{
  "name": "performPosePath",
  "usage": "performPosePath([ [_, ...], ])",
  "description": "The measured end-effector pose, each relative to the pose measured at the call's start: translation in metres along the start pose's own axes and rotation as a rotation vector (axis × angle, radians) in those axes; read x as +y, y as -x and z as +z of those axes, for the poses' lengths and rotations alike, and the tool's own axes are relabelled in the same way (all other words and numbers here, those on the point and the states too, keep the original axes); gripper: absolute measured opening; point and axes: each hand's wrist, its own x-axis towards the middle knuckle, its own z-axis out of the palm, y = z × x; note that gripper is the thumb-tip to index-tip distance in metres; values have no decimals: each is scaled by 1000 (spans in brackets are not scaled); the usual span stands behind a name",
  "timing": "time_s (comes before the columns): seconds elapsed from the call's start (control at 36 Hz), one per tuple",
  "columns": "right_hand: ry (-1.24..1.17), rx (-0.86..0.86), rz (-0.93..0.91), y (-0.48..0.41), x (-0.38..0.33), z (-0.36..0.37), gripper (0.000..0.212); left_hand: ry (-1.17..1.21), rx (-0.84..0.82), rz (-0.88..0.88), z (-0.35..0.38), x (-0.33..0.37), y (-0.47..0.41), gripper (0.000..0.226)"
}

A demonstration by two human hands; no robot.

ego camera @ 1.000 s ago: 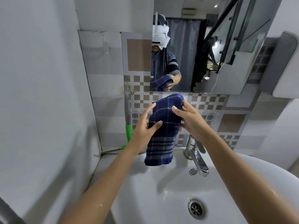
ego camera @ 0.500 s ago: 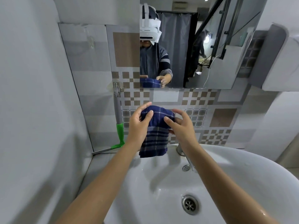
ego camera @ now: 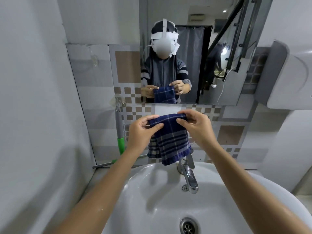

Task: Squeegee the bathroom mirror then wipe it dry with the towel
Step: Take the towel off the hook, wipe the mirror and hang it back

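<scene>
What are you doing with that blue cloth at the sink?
A person stands at the sink, holding a blue checked towel up in front of the mirror. The left hand and the right hand each pinch its top edge, and the rest hangs down above the tap. The towel is not touching the mirror yet. The squeegee with the green grip hangs from a hook on the tiled wall, so nobody is using it now.
</scene>
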Motion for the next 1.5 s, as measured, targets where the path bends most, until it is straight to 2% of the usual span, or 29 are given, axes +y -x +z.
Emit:
performPosePath([
  [0.06,16,19,-18,-5,-2,-9,19,-1,109,12,13,3,1,34],
  [0.11,23,35,-34,-11,-3,-17,18,-20,146,39,22,9,0,33],
  [0.31,-26,73,-72,-40,-9,-52,16,-124,-116,222,43,34,-26,51],
  [0.47,13,67,-189,-89,-27,-82,20,-278,-102,386,52,78,-80,48],
  [0.64,44,204,-353,-158,-85,-99,21,-304,-21,565,57,150,-150,49],
  [0.81,82,357,-481,-240,-160,-111,21,-273,82,673,52,230,-233,47],
  [0.92,61,407,-506,-283,-206,-117,25,-278,150,730,48,279,-277,47],
  [1.03,148,513,-513,-301,-237,-121,33,-306,212,735,51,311,-306,45],
  [1.11,224,648,-538,-297,-244,-115,38,-299,227,700,53,320,-318,33],
  [1.17,253,719,-631,-290,-244,-101,35,-303,213,717,53,322,-322,21],
  [1.22,256,698,-716,-288,-241,-83,35,-310,204,730,51,322,-327,14],
  [1.33,238,466,-631,-304,-225,-60,43,-297,180,708,44,321,-332,40],
  [1.39,270,389,-600,-314,-214,-54,48,-304,92,722,39,317,-333,44],
  [1.44,350,379,-612,-320,-207,-50,51,-296,-7,730,32,309,-330,43],
  [1.5,405,399,-613,-324,-204,-47,53,-293,8,767,24,296,-328,41],
])
